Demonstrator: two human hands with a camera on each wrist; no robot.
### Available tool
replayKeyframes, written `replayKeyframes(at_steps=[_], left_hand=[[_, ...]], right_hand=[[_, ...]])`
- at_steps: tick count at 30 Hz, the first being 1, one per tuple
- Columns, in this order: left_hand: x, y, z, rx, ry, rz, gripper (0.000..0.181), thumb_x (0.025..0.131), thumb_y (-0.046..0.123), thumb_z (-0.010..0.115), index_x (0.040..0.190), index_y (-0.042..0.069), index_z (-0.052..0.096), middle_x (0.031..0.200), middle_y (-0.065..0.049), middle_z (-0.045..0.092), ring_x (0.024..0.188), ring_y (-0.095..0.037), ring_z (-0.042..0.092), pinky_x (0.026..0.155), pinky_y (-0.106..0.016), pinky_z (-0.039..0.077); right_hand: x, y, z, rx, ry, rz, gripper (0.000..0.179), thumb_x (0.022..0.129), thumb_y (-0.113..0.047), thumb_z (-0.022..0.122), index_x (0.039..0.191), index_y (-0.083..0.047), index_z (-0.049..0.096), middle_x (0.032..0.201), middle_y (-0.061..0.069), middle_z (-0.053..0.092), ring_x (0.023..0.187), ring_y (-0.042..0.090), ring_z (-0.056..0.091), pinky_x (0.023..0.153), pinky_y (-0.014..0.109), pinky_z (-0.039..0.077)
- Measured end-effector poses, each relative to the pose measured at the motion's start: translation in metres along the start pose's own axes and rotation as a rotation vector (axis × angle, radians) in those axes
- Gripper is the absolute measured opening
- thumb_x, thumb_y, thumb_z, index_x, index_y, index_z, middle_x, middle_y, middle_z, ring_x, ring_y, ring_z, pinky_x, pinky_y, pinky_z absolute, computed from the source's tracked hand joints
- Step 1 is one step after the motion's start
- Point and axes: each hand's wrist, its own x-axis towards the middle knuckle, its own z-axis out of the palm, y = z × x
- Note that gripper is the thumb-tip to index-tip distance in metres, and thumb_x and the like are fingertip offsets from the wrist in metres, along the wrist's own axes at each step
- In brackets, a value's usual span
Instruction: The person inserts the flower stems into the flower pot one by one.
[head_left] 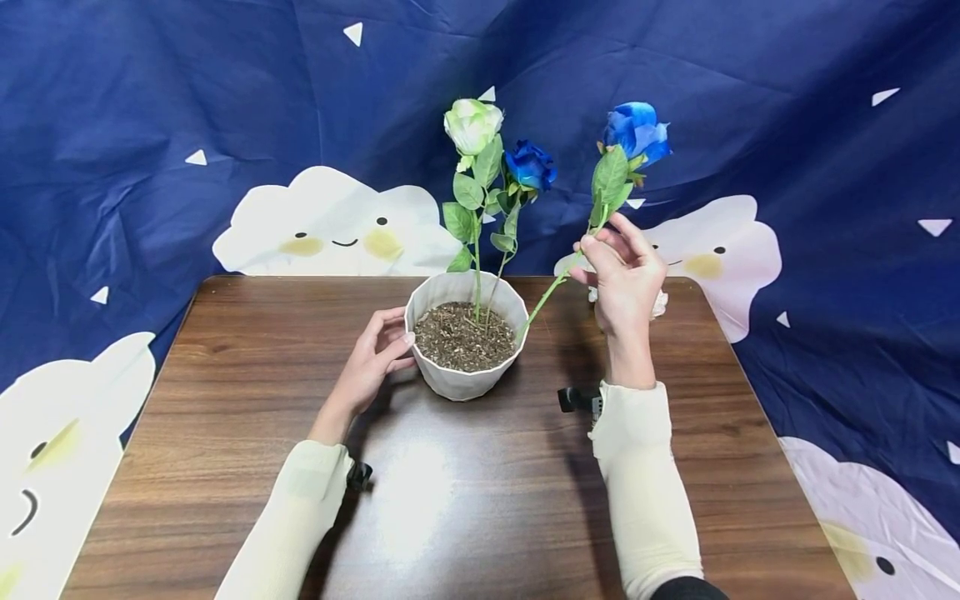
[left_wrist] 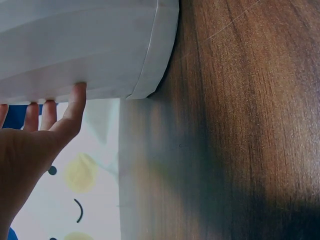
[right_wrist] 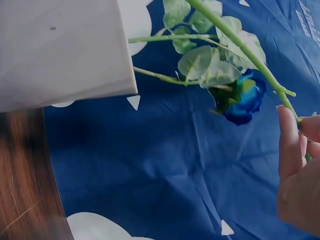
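Note:
A white faceted flowerpot point(head_left: 457, 383) filled with dark soil point(head_left: 461, 337) stands on the table. In the soil stand a pale green-white rose point(head_left: 473, 127) and a darker blue rose point(head_left: 530, 165), both on leafy stems. My right hand point(head_left: 626, 271) pinches the stem point(right_wrist: 240, 45) of another blue rose point(head_left: 637, 133) between thumb and fingers. That stem slants down to the left, its lower end at the pot's right rim; the exact tip is hard to make out. My left hand point(head_left: 371, 358) rests its fingertips against the pot's left side, fingers fairly straight in the left wrist view.
The brown wooden table point(head_left: 247, 400) ends just behind the pot. A dark blue cloth point(head_left: 225, 92) with clouds and triangles hangs beyond it. Something white and crumpled point(head_left: 660, 304) lies partly hidden behind my right hand. Small black devices sit at both wrists.

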Motion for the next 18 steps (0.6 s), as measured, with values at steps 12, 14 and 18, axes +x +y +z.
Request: replayKeyframes(at_steps=[12, 14, 18], left_hand=[[0.0, 0.0, 0.0, 0.0, 0.002, -0.001, 0.049, 0.101, 0.005, 0.056, 0.146, 0.0, 0.038, 0.144, -0.027, 0.044, 0.124, -0.035, 0.052, 0.091, -0.043, 0.057], [0.0, 0.0, 0.0, 0.001, 0.001, -0.001, 0.049, 0.101, 0.005, 0.056, 0.146, -0.001, 0.038, 0.144, -0.028, 0.044, 0.125, -0.036, 0.052, 0.091, -0.044, 0.057], [0.0, 0.0, 0.0, 0.004, -0.001, 0.0, 0.049, 0.101, 0.005, 0.056, 0.146, -0.001, 0.038, 0.144, -0.028, 0.044, 0.125, -0.037, 0.051, 0.091, -0.044, 0.057]], right_hand=[[-0.011, 0.021, 0.028, -0.068, -0.151, -0.095, 0.042, 0.084, 0.019, 0.064, 0.121, -0.001, 0.065, 0.092, 0.004, 0.061, 0.075, 0.014, 0.068, 0.054, 0.028, 0.06], [-0.012, 0.026, 0.033, -0.106, -0.166, -0.116, 0.04, 0.085, 0.017, 0.065, 0.12, -0.001, 0.064, 0.093, 0.003, 0.059, 0.075, 0.013, 0.066, 0.055, 0.028, 0.06], [-0.014, 0.035, 0.04, -0.195, -0.217, -0.173, 0.039, 0.086, 0.014, 0.065, 0.122, 0.003, 0.06, 0.093, 0.002, 0.058, 0.074, 0.013, 0.064, 0.055, 0.029, 0.06]])
